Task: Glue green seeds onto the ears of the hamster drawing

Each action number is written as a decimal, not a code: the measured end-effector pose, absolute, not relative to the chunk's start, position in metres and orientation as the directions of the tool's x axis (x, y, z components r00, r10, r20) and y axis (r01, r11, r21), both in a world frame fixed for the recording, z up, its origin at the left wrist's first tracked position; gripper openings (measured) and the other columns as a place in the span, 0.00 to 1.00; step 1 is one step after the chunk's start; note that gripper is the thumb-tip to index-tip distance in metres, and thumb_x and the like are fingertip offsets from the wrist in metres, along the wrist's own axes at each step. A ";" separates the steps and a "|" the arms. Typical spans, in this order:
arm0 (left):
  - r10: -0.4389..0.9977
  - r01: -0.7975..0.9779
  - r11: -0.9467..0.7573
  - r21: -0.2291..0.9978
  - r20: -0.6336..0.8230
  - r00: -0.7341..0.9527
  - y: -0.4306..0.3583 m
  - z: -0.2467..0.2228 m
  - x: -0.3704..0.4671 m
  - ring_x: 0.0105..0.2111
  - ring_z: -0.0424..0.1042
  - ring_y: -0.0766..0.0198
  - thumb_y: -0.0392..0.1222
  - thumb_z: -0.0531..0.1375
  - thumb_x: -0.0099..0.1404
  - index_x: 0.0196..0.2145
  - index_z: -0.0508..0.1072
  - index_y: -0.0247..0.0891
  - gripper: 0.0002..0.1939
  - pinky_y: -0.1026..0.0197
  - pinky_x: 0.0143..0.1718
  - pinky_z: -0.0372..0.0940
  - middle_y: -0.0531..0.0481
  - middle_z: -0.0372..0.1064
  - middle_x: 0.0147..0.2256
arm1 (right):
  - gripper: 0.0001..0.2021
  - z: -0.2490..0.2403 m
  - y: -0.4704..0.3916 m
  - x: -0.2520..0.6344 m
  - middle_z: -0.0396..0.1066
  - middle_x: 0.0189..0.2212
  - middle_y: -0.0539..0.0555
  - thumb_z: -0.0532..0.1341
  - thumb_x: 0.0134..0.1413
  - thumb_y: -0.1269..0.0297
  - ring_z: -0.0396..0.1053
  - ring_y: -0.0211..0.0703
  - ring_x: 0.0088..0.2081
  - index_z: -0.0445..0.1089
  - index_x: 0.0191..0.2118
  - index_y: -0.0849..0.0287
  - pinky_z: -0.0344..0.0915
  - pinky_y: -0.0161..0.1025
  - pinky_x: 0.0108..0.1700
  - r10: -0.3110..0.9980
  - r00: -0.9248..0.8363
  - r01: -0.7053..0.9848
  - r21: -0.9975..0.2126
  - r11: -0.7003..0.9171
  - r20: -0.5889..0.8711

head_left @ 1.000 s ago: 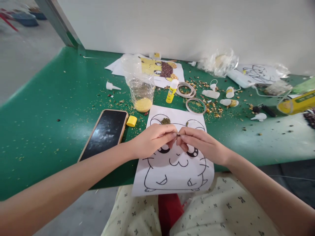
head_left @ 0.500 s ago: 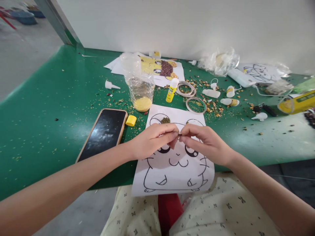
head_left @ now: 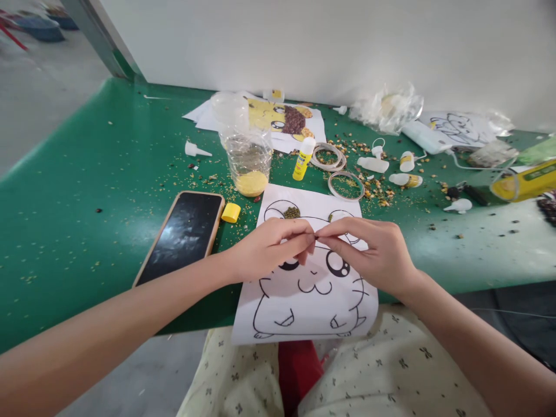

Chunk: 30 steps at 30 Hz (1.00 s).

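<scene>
My left hand (head_left: 278, 246) and my right hand (head_left: 373, 252) meet fingertip to fingertip above a sheet of paper (head_left: 315, 313) printed with a hamster outline. Both are closed in a pinch. A tiny dark speck shows where the fingertips touch, too small to name. Small green beans (head_left: 291, 212) fill part of the hamster's left ear; a few more lie in the right ear, partly behind my right hand. The paper's lower end hangs past the table edge over my lap.
Left of the paper lie a phone (head_left: 180, 234) and a yellow cap (head_left: 231, 212). Behind it stand a plastic cup (head_left: 249, 159) with yellow grains and a glue stick (head_left: 304, 158). Tape rings (head_left: 346, 186), glue bottles (head_left: 406, 180) and scattered seeds spread to the right on the green table (head_left: 87, 174).
My right hand's fingers have straightened and its knuckles have risen slightly. The small dark thing between the fingertips shows less than before. My left hand stays nearly in place.
</scene>
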State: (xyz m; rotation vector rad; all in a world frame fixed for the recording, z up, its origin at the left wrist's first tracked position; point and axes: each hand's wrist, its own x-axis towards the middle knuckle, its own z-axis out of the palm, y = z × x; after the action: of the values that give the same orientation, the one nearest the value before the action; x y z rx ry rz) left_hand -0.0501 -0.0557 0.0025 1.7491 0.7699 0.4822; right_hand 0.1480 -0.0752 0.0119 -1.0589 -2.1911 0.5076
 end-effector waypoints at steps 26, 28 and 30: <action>0.687 0.137 0.001 0.991 -0.100 0.720 -0.054 0.005 -0.051 0.29 0.67 0.70 0.40 0.50 0.67 0.33 0.69 0.35 0.11 0.68 0.31 0.60 0.52 0.70 0.26 | 0.09 0.009 -0.074 0.149 0.73 0.29 0.49 0.55 0.56 0.75 0.70 0.38 0.33 0.69 0.35 0.53 0.66 0.37 0.37 0.703 -0.504 0.482 -0.512 0.711 0.502; 0.669 0.138 0.001 0.990 -0.104 0.736 -0.054 0.006 -0.051 0.29 0.67 0.70 0.40 0.50 0.67 0.33 0.69 0.35 0.11 0.68 0.30 0.60 0.52 0.70 0.27 | 0.09 0.009 -0.073 0.150 0.73 0.29 0.49 0.55 0.56 0.75 0.70 0.38 0.34 0.69 0.35 0.54 0.66 0.37 0.37 0.694 -0.517 0.471 -0.511 0.719 0.500; 0.654 0.138 0.002 0.990 -0.105 0.749 -0.054 0.006 -0.051 0.29 0.68 0.70 0.39 0.49 0.67 0.32 0.69 0.35 0.11 0.68 0.30 0.60 0.52 0.70 0.27 | 0.08 0.008 -0.073 0.151 0.73 0.30 0.49 0.56 0.56 0.74 0.70 0.38 0.34 0.68 0.35 0.54 0.66 0.37 0.37 0.689 -0.530 0.469 -0.506 0.724 0.495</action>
State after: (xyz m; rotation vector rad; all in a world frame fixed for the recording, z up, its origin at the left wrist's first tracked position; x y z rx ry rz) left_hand -0.0512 -0.0543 0.0060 1.5424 0.6657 0.4563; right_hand 0.1508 -0.0727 0.0084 -0.8720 -2.2293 0.4081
